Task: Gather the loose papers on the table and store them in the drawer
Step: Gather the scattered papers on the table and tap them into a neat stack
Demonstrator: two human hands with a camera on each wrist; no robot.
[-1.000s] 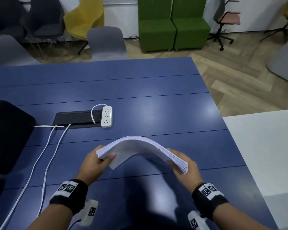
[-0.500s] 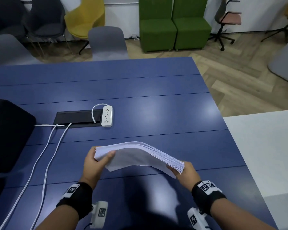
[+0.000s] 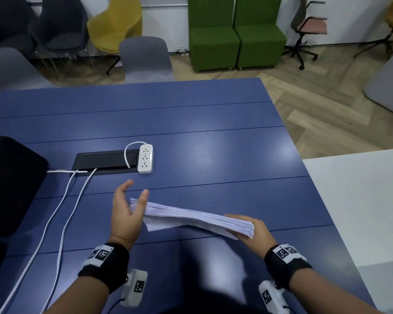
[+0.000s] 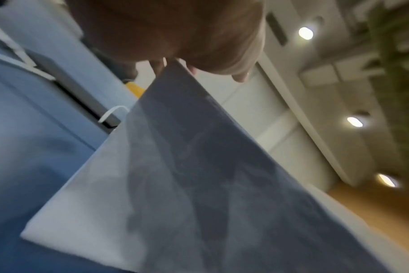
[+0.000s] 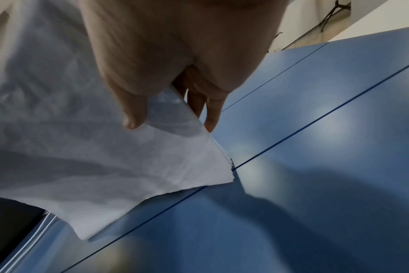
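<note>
The stack of papers [image 3: 191, 217] is already gathered into one thick sheaf and is off the table [image 3: 213, 141] — so the collecting part looks done, while the storing part is all still ahead. No drawer shows in any view, so where the sheaf must go cannot be told from here.

The sheaf is white, many sheets deep, and its edges are not squared: along the near-right side the sheets fan slightly, and one lower sheet droops out beneath the rest toward 6 o'clock. It hangs low over the near part of the table, its long axis running from about 9 o'clock to 3 o'clock of the person, the right end lower than the left.

The right hand [image 3: 252, 227] holds the right end, thumb on top; in the right wrist view the fingers [image 5: 210, 110] lie along the edge, though how they sit beneath is hidden. The left hand [image 3: 127, 214] stands at the left end with fingers straight and spread wide, palm toward the sheets' edge — touching it or just beside it, but not gripping.

Further out, toward 11 o'clock, a white power strip [image 3: 145, 161] lies beside a black cable hatch [image 3: 104, 160], and white cables [image 3: 61, 223] trail back toward 7 o'clock. A black bag [image 3: 9, 184] sits at 9 o'clock.
</note>
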